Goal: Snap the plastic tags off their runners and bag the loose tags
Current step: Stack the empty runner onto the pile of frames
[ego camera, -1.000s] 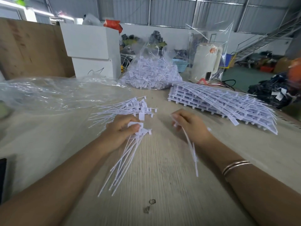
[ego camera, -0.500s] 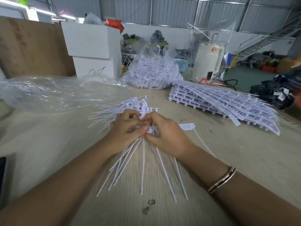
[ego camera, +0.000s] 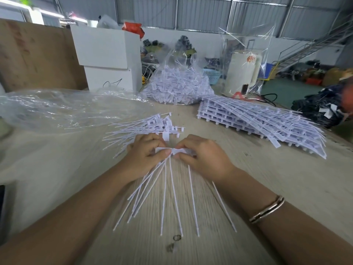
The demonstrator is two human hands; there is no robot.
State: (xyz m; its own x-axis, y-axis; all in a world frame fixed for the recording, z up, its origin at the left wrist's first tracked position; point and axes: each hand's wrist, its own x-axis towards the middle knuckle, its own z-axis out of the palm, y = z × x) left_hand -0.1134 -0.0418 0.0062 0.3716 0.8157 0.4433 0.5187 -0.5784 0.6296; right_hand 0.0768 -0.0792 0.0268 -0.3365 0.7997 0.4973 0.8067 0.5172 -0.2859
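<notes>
Both the left hand [ego camera: 145, 155] and right hand [ego camera: 202, 155] are pinching the tag bundle [ego camera: 172, 151] by its heads, just nearer than the loose tag pile [ego camera: 152, 125]; the light, whippy tails are likely wanting that stiff-end grip.

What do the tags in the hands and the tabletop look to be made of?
Tags: seemingly thin white plastic, matt; the long tails fan out straight and springy. Tabletop: pale wood or wood-look laminate, dull finish; grain lines and dark knot-like marks show.

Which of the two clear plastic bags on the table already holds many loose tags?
The upright bag at the far middle, heaped with white tags. The other bag, lying flat at the left, looks almost empty.
</notes>
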